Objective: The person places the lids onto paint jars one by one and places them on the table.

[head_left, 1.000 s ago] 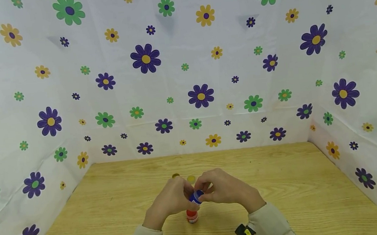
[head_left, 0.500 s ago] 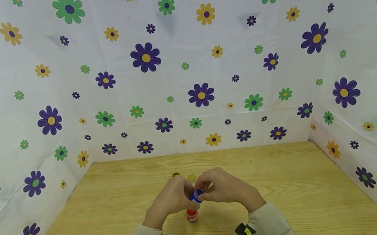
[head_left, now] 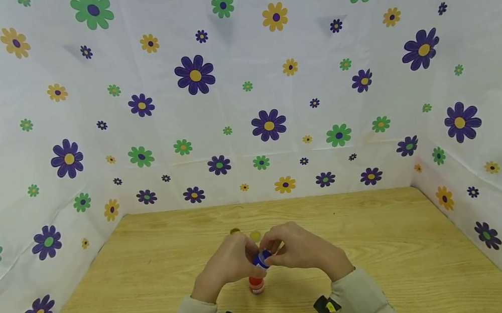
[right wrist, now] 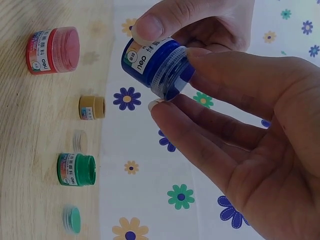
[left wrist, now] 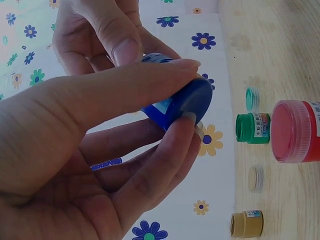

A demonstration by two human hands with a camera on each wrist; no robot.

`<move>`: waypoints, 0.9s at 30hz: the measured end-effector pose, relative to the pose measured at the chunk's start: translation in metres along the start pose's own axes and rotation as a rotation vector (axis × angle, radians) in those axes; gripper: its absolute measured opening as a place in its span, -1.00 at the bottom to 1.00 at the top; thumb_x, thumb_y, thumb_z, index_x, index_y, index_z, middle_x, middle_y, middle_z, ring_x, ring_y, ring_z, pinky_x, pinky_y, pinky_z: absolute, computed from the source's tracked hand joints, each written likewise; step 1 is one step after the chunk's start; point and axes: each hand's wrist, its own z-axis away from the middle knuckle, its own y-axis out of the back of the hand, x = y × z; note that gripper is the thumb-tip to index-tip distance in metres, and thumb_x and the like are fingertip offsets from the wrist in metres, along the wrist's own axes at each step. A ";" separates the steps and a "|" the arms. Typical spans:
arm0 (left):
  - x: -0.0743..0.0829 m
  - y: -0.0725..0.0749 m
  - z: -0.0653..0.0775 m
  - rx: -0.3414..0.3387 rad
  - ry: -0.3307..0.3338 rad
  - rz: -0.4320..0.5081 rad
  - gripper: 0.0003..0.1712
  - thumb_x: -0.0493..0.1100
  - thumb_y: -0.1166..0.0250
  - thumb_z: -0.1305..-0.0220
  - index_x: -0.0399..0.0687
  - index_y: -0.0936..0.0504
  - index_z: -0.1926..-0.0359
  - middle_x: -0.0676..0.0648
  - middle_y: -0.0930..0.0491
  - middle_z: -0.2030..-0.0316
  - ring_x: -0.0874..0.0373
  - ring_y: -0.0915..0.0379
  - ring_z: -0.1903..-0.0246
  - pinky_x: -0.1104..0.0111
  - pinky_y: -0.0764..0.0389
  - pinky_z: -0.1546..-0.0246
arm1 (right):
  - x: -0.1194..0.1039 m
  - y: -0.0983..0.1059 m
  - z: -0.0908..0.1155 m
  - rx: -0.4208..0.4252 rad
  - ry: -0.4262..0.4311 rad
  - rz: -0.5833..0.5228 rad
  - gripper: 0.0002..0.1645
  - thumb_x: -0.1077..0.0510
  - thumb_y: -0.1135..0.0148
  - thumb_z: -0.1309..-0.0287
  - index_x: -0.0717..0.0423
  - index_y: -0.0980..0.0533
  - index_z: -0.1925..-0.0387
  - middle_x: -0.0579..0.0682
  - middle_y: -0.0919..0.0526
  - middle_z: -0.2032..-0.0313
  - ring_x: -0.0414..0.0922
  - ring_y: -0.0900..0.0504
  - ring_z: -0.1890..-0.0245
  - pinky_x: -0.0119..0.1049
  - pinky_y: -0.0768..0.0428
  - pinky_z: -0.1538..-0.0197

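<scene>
A small blue paint jar (right wrist: 145,59) with a white label is held tilted above the table in my left hand (head_left: 229,264). The fingers and thumb of that hand pinch its body near the base. From the other side, my right hand (head_left: 301,250) pinches the jar's clear ridged lid (right wrist: 172,75) between thumb and fingers. The lid sits on the jar's mouth; whether it is loose I cannot tell. Below the hands stands a red paint jar (head_left: 256,284) with its clear lid on. The head view hides most of the blue jar behind the fingers.
On the wooden table (head_left: 377,245), an uncapped green jar (right wrist: 77,170) stands beside its lid (right wrist: 72,220). An uncapped ochre jar (right wrist: 91,107) has another lid (right wrist: 80,141) near it. A flowered cloth (head_left: 245,96) encloses the back and sides.
Both hands keep nearly the same grip on the blue jar and its lid. The whole head view shifts up very slightly; the jars on the table stay put.
</scene>
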 end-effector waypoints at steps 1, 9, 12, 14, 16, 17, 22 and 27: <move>0.000 0.000 0.000 0.000 0.003 0.003 -0.77 -0.23 -0.55 0.18 -0.11 -0.73 0.41 0.04 -0.69 0.52 0.26 -0.58 0.52 0.40 -0.62 0.45 | 0.000 0.000 0.000 0.000 -0.004 -0.001 -0.78 0.17 -0.33 -0.12 0.02 -0.61 0.15 -0.09 -0.68 0.20 -0.32 -0.63 0.25 -0.56 -0.58 0.17; -0.002 0.002 0.001 0.007 0.004 0.001 -0.74 -0.21 -0.56 0.19 -0.10 -0.73 0.38 0.04 -0.70 0.50 0.27 -0.59 0.51 0.40 -0.64 0.43 | 0.002 0.000 0.000 0.014 0.022 -0.038 -0.74 0.24 -0.36 -0.07 0.00 -0.62 0.15 -0.11 -0.63 0.16 -0.21 -0.63 0.14 -0.37 -0.64 0.07; -0.002 0.002 0.000 0.012 -0.002 -0.003 -0.74 -0.20 -0.56 0.19 -0.09 -0.74 0.37 0.05 -0.70 0.50 0.28 -0.59 0.51 0.41 -0.63 0.43 | 0.003 -0.001 -0.002 0.013 0.062 -0.041 -0.74 0.28 -0.36 -0.05 -0.01 -0.63 0.18 -0.12 -0.62 0.16 -0.22 -0.62 0.10 -0.30 -0.65 0.04; -0.002 0.002 0.000 0.013 -0.004 -0.006 -0.74 -0.20 -0.56 0.19 -0.09 -0.74 0.37 0.05 -0.70 0.50 0.29 -0.59 0.51 0.41 -0.63 0.44 | 0.003 -0.001 -0.002 0.012 0.075 -0.034 -0.74 0.28 -0.36 -0.04 -0.03 -0.63 0.19 -0.13 -0.62 0.17 -0.23 -0.61 0.10 -0.34 -0.64 0.05; -0.002 0.002 0.000 0.013 -0.003 -0.004 -0.75 -0.20 -0.56 0.19 -0.08 -0.73 0.38 0.06 -0.70 0.50 0.28 -0.59 0.51 0.41 -0.63 0.44 | 0.002 -0.001 -0.002 0.012 0.075 -0.032 -0.75 0.28 -0.36 -0.05 -0.02 -0.63 0.19 -0.12 -0.62 0.19 -0.23 -0.62 0.12 -0.37 -0.64 0.07; -0.001 0.002 0.000 0.011 -0.001 -0.002 -0.75 -0.20 -0.56 0.19 -0.08 -0.73 0.38 0.06 -0.70 0.50 0.28 -0.59 0.51 0.41 -0.63 0.44 | 0.002 -0.001 -0.001 0.012 0.072 -0.029 -0.75 0.28 -0.35 -0.06 -0.01 -0.64 0.19 -0.11 -0.63 0.19 -0.23 -0.62 0.13 -0.40 -0.64 0.09; 0.000 0.001 0.001 0.001 0.007 0.008 -0.77 -0.21 -0.56 0.19 -0.06 -0.73 0.41 0.06 -0.69 0.51 0.27 -0.59 0.51 0.41 -0.63 0.44 | 0.000 -0.001 0.000 0.009 0.040 -0.023 -0.80 0.23 -0.33 -0.10 0.01 -0.64 0.19 -0.10 -0.66 0.22 -0.28 -0.64 0.23 -0.54 -0.60 0.18; 0.000 0.001 0.001 -0.003 0.004 0.007 -0.78 -0.21 -0.56 0.19 -0.06 -0.73 0.42 0.07 -0.69 0.52 0.27 -0.58 0.51 0.41 -0.62 0.44 | -0.001 -0.001 -0.001 0.009 0.030 -0.010 -0.82 0.18 -0.31 -0.13 0.02 -0.64 0.18 -0.12 -0.69 0.24 -0.33 -0.62 0.28 -0.56 -0.59 0.22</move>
